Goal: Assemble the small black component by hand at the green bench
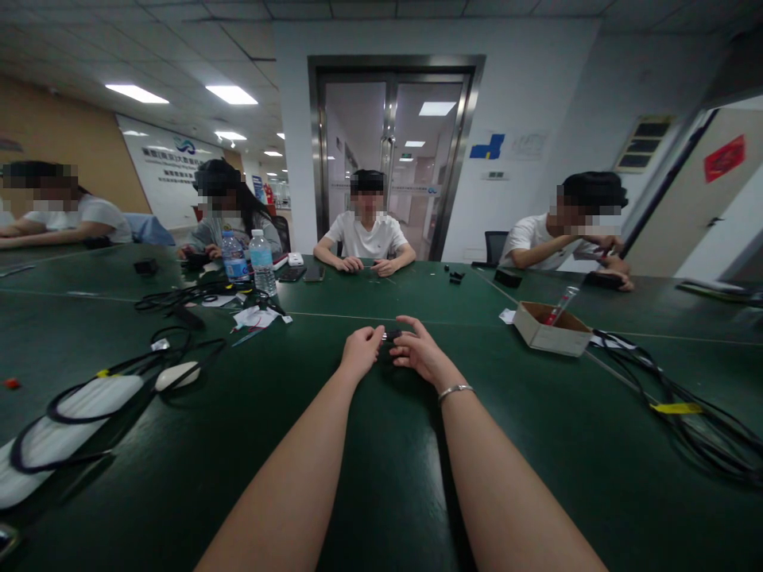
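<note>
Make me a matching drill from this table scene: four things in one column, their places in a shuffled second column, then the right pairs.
Things
1. small black object
2. cardboard box
3. water bottles
4. black cables with a yellow tag

Places
A. far right of the green table
B. between the left hand and right hand
C. right of the hands, a tube leaning in it
D. left, farther up the table

Pairs: 1-B, 2-C, 3-D, 4-A

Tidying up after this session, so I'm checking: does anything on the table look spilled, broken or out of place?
Nothing spilled or broken shows. Both hands, left hand and right hand, close on a small black object. The untidy spots are loose black cables trailing to the right and paper scraps by the water bottles.
</note>
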